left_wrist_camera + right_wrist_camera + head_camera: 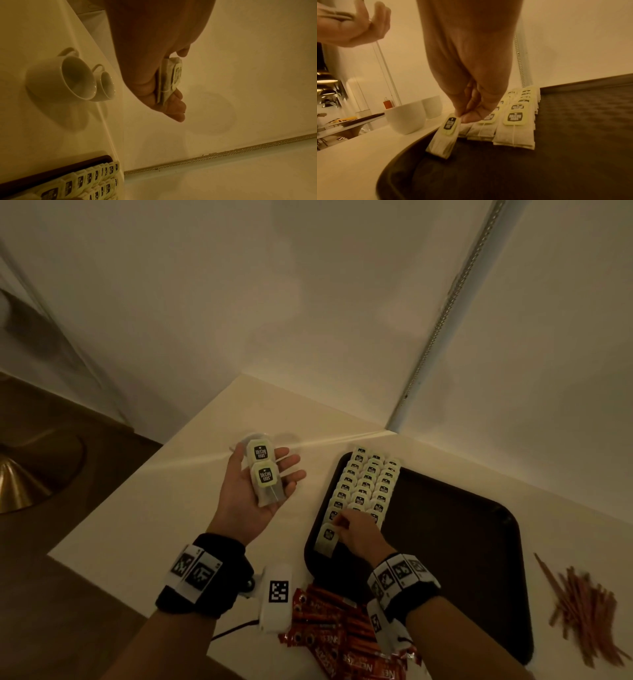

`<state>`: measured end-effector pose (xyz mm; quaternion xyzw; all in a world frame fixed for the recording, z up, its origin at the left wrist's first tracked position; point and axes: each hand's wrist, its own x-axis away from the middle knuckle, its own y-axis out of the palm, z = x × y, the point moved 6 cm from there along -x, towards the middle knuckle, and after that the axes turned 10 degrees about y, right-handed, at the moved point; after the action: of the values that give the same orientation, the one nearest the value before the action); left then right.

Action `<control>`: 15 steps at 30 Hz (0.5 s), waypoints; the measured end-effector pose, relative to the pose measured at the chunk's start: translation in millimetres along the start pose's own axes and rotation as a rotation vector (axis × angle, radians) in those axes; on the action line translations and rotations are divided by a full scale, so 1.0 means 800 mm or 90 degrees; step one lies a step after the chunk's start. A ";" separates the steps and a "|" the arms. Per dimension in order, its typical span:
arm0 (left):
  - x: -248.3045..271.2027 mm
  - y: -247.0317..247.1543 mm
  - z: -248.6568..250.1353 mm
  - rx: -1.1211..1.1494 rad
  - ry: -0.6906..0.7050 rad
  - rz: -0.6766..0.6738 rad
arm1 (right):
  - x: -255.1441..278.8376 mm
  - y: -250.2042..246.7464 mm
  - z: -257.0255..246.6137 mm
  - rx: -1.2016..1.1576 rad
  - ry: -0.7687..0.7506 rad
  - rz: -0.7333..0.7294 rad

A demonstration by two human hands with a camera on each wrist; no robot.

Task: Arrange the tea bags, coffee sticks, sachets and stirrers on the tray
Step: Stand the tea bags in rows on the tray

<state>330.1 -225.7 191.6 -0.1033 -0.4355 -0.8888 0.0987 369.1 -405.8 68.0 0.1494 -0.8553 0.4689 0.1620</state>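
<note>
A dark tray (445, 542) lies on the white counter, with three rows of tea bags (371, 484) overlapping along its left side. My right hand (337, 523) pinches one tea bag (327, 539) by its tag end at the near end of the leftmost row. In the right wrist view this tea bag (445, 135) hangs tilted with its lower end touching the tray floor (573, 148). My left hand (281, 474) is held palm up left of the tray, and two tea bags (263, 470) lie on its straight fingers. Red coffee sticks (339, 635) lie near the front edge.
Thin brown stirrers (582, 611) lie in a loose pile right of the tray. Two white cups (68, 78) stand on the counter left of the tray's far corner. Walls close the counter at the back and right. The counter's left edge (137, 487) drops to the floor.
</note>
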 end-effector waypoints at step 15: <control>-0.002 0.000 -0.011 -0.052 -0.075 -0.031 | -0.001 -0.047 -0.042 -0.186 -0.062 0.149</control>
<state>330.8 -232.4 186.0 -0.1487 -0.4066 -0.9002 0.0469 389.7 -396.7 113.1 0.0466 -0.9325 0.3478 0.0850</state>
